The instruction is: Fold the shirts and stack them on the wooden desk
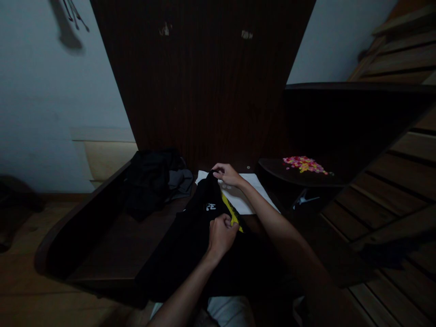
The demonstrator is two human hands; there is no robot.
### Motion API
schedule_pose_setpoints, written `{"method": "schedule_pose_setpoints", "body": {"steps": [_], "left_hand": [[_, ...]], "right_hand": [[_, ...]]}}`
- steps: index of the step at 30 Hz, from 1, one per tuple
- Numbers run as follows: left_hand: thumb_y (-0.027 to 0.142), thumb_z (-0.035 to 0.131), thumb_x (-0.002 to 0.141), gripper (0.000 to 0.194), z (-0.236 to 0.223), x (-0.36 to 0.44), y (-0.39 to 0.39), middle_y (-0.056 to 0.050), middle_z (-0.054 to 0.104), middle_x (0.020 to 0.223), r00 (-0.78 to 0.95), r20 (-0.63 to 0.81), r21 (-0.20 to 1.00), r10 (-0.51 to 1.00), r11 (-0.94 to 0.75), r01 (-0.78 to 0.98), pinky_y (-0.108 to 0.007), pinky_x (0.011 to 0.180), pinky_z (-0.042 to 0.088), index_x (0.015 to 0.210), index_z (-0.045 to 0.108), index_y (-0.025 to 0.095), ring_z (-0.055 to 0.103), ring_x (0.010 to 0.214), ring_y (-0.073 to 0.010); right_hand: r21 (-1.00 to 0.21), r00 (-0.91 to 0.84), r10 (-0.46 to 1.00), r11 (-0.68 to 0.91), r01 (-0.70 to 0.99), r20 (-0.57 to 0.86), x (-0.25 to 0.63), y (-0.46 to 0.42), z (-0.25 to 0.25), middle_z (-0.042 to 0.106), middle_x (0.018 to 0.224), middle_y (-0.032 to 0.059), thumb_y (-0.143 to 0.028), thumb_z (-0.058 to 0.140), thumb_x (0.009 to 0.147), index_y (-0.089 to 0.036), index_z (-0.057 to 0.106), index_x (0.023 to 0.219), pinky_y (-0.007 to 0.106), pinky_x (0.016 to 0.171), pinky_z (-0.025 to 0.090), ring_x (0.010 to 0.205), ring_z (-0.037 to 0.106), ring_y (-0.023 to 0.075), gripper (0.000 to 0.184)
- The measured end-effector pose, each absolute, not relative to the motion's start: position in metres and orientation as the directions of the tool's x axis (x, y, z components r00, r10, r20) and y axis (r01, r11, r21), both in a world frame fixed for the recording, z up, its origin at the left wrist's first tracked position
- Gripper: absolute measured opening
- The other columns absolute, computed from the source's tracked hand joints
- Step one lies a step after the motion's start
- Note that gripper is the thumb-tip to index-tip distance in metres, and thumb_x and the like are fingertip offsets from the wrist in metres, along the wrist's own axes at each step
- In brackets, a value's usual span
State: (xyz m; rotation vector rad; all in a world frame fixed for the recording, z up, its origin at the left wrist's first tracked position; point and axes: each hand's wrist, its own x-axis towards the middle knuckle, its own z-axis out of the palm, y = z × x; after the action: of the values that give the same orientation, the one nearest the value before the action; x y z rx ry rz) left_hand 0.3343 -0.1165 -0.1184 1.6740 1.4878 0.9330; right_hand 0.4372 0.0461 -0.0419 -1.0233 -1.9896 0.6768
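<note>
A black garment (194, 240) with small white lettering is spread over the front of the dark wooden surface and the person's lap. My right hand (226, 175) is closed in a pinch on its far edge. Nearer to me, my left hand (223, 231) is closed on the garment's right-hand edge, beside a yellow strip (232, 209) with dark speckles. Whether the strip belongs to the garment cannot be made out. Under the right forearm lies a white sheet (250, 200), with a few small pale round pieces on it near the right hand.
Black cloth (150, 181) is heaped on the left, with grey cloth (180, 184) against it. A curved shelf (275, 170) on the right bears a pile of small pink, red and yellow pieces (304, 164). Below it is a pale metallic object (303, 200). A dark panel (207, 91) rises behind.
</note>
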Motion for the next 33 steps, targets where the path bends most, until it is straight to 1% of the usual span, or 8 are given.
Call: {"method": "schedule_pose_setpoints", "body": {"steps": [3, 6, 10, 14, 20, 27, 30, 33], "left_hand": [[0.018, 0.060, 0.074, 0.002, -0.122, 0.329, -0.122, 0.002, 0.061, 0.062, 0.027, 0.081, 0.896, 0.996, -0.085, 0.436, -0.023, 0.058, 0.039, 0.074, 0.060, 0.020, 0.058, 0.059, -0.0138], [0.016, 0.058, 0.075, 0.017, -0.126, 0.320, -0.130, 0.001, 0.064, 0.068, -0.024, 0.107, 0.909, 0.994, -0.088, 0.408, -0.024, 0.061, 0.044, 0.090, 0.063, 0.020, 0.062, 0.062, -0.0146], [0.018, 0.054, 0.080, 0.028, -0.128, 0.302, -0.142, -0.006, 0.070, 0.085, -0.010, 0.346, 0.820, 0.938, -0.297, 0.490, -0.030, 0.073, 0.052, 0.106, 0.064, 0.021, 0.068, 0.079, -0.0205], [0.018, 0.050, 0.085, 0.026, -0.124, 0.279, -0.149, -0.008, 0.071, 0.090, 0.027, 0.533, 0.659, 0.845, -0.435, 0.614, -0.036, 0.080, 0.052, 0.104, 0.067, 0.023, 0.067, 0.086, -0.0244], [0.020, 0.051, 0.087, 0.018, -0.114, 0.244, -0.147, -0.008, 0.068, 0.085, 0.056, 0.584, 0.532, 0.810, -0.434, 0.727, -0.039, 0.073, 0.050, 0.096, 0.067, 0.023, 0.061, 0.081, -0.0264], [0.023, 0.057, 0.082, 0.008, -0.111, 0.214, -0.132, -0.011, 0.061, 0.117, -0.021, 0.615, 0.552, 0.788, -0.411, 0.725, -0.047, 0.094, 0.046, 0.085, 0.065, 0.023, 0.054, 0.112, -0.0307], [0.021, 0.054, 0.085, 0.009, -0.115, 0.211, -0.127, -0.008, 0.066, 0.108, 0.025, 0.575, 0.595, 0.818, -0.439, 0.673, -0.043, 0.089, 0.050, 0.087, 0.063, 0.022, 0.058, 0.105, -0.0269], [0.019, 0.052, 0.087, 0.011, -0.115, 0.213, -0.129, -0.009, 0.067, 0.103, 0.055, 0.620, 0.526, 0.782, -0.467, 0.711, -0.042, 0.086, 0.051, 0.091, 0.063, 0.020, 0.058, 0.100, -0.0263]], "right_hand": [[-0.739, -0.361, 0.839, 0.534, 0.411, 0.406, 0.438, 0.048, -0.044, 0.060, 0.070, -0.0027, -0.017, 0.061, 0.072, -0.015, 0.067, 0.082, 0.022, 0.062, 0.035, 0.063, 0.045, 0.0109, 0.011], [-0.750, -0.360, 0.838, 0.534, 0.390, 0.410, 0.439, 0.049, -0.047, 0.061, 0.072, -0.0022, -0.017, 0.061, 0.072, -0.015, 0.067, 0.082, 0.023, 0.065, 0.037, 0.065, 0.048, 0.0114, 0.012], [-0.759, -0.347, 0.844, 0.527, 0.384, 0.410, 0.441, 0.050, -0.049, 0.061, 0.072, -0.0021, -0.019, 0.060, 0.072, -0.016, 0.067, 0.081, 0.024, 0.066, 0.038, 0.067, 0.050, 0.0123, 0.012], [-0.755, -0.340, 0.847, 0.523, 0.395, 0.409, 0.444, 0.051, -0.051, 0.060, 0.072, -0.0018, -0.018, 0.060, 0.071, -0.016, 0.067, 0.080, 0.024, 0.065, 0.038, 0.067, 0.049, 0.0124, 0.012], [-0.747, -0.326, 0.849, 0.524, 0.409, 0.416, 0.446, 0.051, -0.054, 0.060, 0.072, -0.0020, -0.018, 0.060, 0.072, -0.017, 0.066, 0.081, 0.023, 0.064, 0.038, 0.066, 0.048, 0.0125, 0.011], [-0.740, -0.347, 0.839, 0.537, 0.405, 0.419, 0.450, 0.049, -0.053, 0.060, 0.074, -0.0008, -0.021, 0.059, 0.073, -0.016, 0.065, 0.082, 0.025, 0.065, 0.039, 0.067, 0.049, 0.0129, 0.012], [-0.734, -0.356, 0.833, 0.545, 0.404, 0.423, 0.451, 0.051, -0.056, 0.059, 0.073, -0.0006, -0.021, 0.058, 0.074, -0.016, 0.065, 0.083, 0.026, 0.065, 0.039, 0.067, 0.049, 0.0134, 0.013], [-0.726, -0.347, 0.828, 0.556, 0.405, 0.440, 0.451, 0.055, -0.060, 0.059, 0.072, -0.0009, -0.021, 0.059, 0.073, -0.017, 0.065, 0.083, 0.026, 0.065, 0.039, 0.068, 0.049, 0.0141, 0.012]]}}
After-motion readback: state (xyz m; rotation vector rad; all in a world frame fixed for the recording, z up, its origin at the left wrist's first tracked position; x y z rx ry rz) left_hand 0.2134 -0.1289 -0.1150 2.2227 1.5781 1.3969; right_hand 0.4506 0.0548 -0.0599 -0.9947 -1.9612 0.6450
